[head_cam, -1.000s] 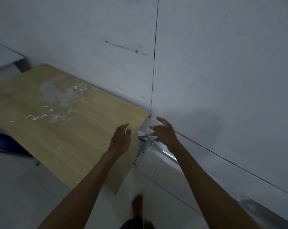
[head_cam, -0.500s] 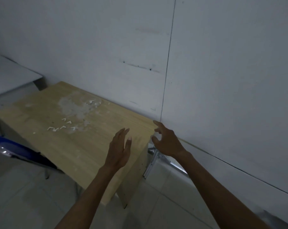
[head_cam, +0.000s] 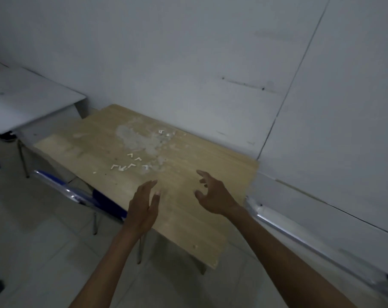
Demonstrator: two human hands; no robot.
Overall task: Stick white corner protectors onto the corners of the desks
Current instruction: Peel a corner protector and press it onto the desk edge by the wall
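A light wooden desk stands against the white wall, its top stained grey in the middle. Several small white L-shaped corner protectors lie loose on the desk top near the stain. My left hand hovers over the desk's near edge with straight fingers and holds nothing. My right hand hovers above the desk's right part, fingers spread and slightly bent, also empty. The desk's far right corner touches the wall.
A white desk stands at the left against the wall. A blue chair with a chrome frame is tucked under the wooden desk's near side. Metal rails lie along the floor at the right wall.
The view has shifted left and back, showing more of the desk. My right hand has left the far right corner and both hands now hover over the desk top.
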